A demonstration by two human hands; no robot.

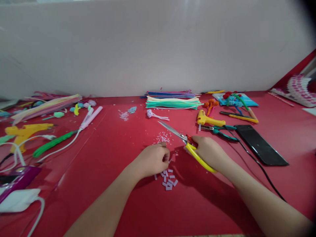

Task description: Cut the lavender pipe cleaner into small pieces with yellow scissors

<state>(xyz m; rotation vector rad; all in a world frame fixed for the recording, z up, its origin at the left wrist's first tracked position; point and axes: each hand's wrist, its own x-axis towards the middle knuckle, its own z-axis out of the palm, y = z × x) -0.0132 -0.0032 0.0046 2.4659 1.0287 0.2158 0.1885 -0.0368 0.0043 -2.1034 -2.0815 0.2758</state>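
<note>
My right hand (209, 152) grips yellow-handled scissors (184, 139), blades shut and pointing up-left over the red table (111, 197). Curled into a pinch, my left hand (153, 159) rests on the table just left of the scissors, above a small heap of short lilac pipe-cleaner pieces (168, 179). What the left fingers hold is hidden. Tiny lilac trimmings (163, 136) lie scattered beyond the left hand. A lilac pipe-cleaner flower (154, 114) lies farther back.
Bundles of coloured pipe cleaners (172, 100) lie by the white wall. A yellow glue gun (209, 120), green pliers (222, 131), a black phone (259, 144) and a black cable are at right. More pipe cleaners, a pink tool (90, 118), white cords and a second yellow glue gun (23, 133) are at left.
</note>
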